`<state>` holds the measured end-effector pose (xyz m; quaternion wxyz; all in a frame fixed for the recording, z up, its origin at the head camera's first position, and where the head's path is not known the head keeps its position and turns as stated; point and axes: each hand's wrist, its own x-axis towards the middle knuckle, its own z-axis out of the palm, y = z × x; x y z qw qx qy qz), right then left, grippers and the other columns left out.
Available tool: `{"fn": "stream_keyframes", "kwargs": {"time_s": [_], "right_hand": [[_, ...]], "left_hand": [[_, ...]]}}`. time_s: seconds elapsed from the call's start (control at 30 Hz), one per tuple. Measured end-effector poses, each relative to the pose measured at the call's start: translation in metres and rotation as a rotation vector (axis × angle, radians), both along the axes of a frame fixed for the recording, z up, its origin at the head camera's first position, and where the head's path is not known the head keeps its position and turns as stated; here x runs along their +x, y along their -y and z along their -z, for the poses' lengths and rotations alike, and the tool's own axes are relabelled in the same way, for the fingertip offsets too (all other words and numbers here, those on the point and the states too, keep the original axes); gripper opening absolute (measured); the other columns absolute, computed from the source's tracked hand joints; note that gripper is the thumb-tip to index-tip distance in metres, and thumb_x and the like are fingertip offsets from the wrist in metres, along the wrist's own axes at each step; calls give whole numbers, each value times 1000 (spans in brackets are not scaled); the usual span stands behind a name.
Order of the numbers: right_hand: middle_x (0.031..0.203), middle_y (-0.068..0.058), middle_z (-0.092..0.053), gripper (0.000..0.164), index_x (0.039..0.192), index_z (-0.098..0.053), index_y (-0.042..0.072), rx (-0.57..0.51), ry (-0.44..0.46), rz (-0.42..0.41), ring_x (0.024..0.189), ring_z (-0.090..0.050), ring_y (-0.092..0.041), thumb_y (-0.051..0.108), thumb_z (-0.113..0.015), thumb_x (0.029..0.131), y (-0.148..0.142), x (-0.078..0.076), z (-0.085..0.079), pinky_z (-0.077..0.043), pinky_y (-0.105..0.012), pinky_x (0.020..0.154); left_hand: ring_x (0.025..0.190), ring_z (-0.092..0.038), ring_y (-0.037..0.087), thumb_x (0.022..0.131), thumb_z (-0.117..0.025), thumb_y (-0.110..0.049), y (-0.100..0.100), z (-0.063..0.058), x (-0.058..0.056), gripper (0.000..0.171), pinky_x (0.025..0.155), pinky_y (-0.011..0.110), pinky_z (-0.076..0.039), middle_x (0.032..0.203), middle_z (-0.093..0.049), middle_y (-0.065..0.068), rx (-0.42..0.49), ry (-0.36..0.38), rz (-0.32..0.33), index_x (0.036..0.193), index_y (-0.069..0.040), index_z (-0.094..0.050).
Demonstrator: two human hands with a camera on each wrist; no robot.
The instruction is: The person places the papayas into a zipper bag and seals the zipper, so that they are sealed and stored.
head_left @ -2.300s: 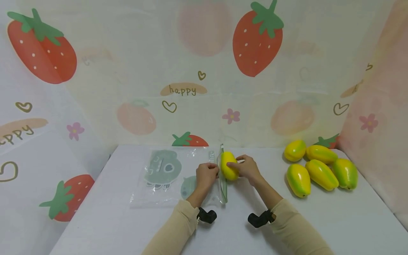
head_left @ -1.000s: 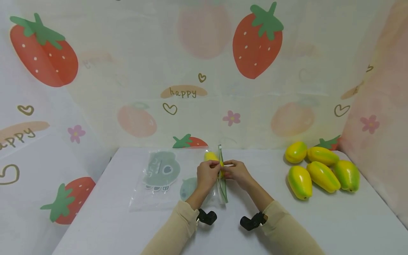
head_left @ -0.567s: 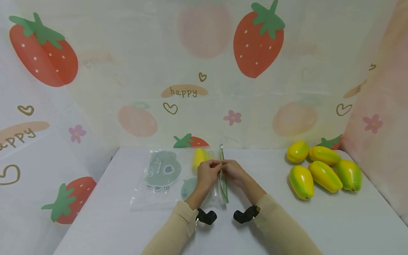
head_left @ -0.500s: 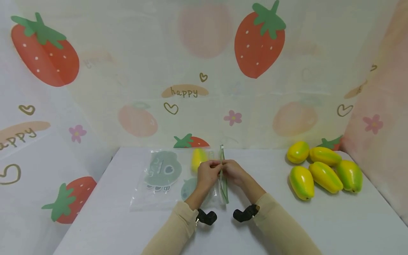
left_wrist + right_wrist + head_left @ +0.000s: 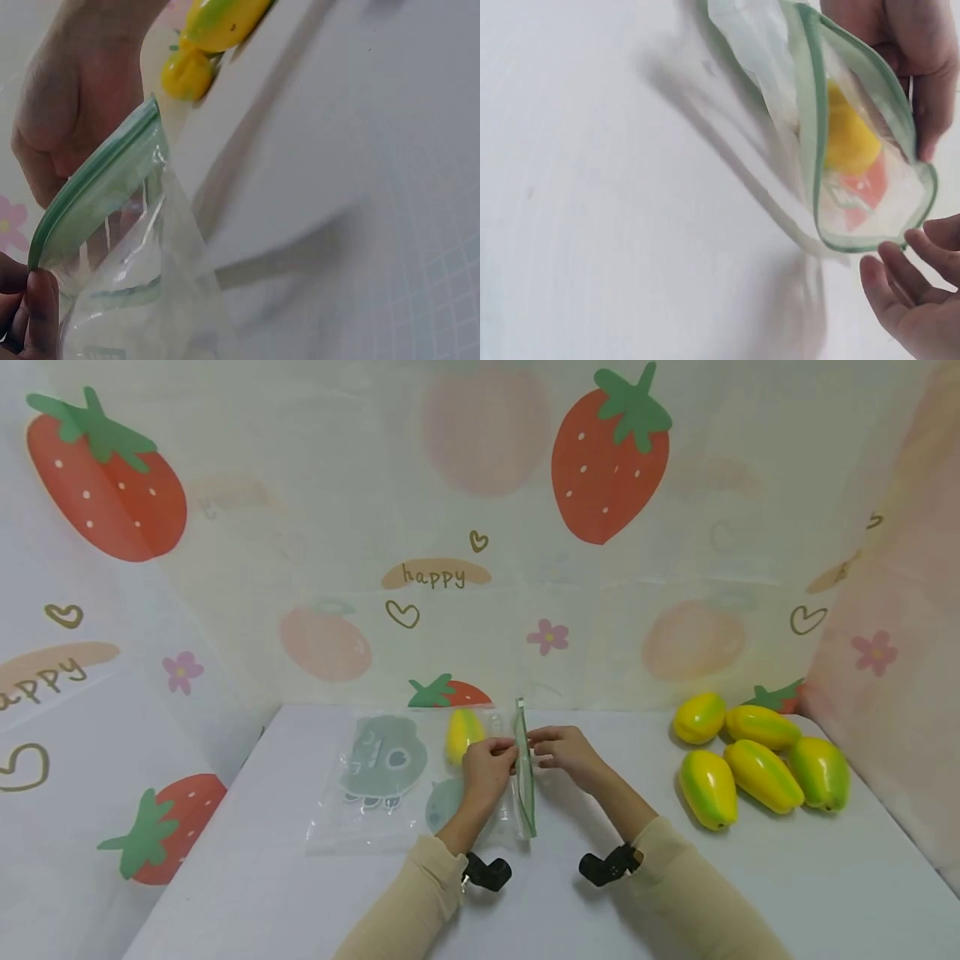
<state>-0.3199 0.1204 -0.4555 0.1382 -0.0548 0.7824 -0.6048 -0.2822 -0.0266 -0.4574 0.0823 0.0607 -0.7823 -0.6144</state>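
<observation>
Just past the fingers of the left hand (image 5: 487,770) pinching the zip bag (image 5: 528,797), 1 yellow fruit (image 5: 462,731) now lies inside, the right hand (image 5: 576,756) having backed its relaxed, empty fingers out, leaving 5 other fruits (image 5: 763,776) to their right.

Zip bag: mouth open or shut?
Open. In the right wrist view, the green-edged mouth of the zip bag gapes, showing a yellow fruit inside.

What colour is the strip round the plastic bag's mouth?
The strip is green, part light, part darker; the right wrist view shows it best.
</observation>
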Motion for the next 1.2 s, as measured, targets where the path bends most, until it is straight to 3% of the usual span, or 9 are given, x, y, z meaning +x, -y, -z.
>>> {"fn": "stream_keyframes", "kwargs": {"time_s": [0.2,0.53,0.9,1.2], "right_hand": [[132,-26,-58,35,129,-58,-6,182,-150,41,119,-59,-36,7,-53,97,-21,13,-13,-56,-40,91],[125,-25,-61,37,125,-60,-6,474,-410,75,115,-57,-42,13,-59,94,-55,37,-28,-49,-54,96],[124,-31,-57,38,124,-60,-7,633,-443,205,117,-53,-45,13,-62,92,-91,59,-37,-46,-57,99],[134,-32,-49,49,132,-54,-5,722,-399,284,124,-43,-49,23,-63,93,-122,75,-41,-37,-63,105]], "left_hand": [[56,-58,4,88,-67,-5,-1,3,-1,17,57,21,-57,87,-73,17,40,30,-38,100,5,-74],[55,-56,6,88,-67,-5,3,1,3,18,56,18,-54,91,-72,17,176,127,-41,102,6,-73],[57,-57,7,89,-67,-7,3,2,2,20,58,17,-54,92,-70,14,235,180,-43,104,5,-72],[56,-56,6,89,-67,-7,4,0,3,19,58,17,-54,92,-69,13,251,185,-37,103,4,-72]]}}
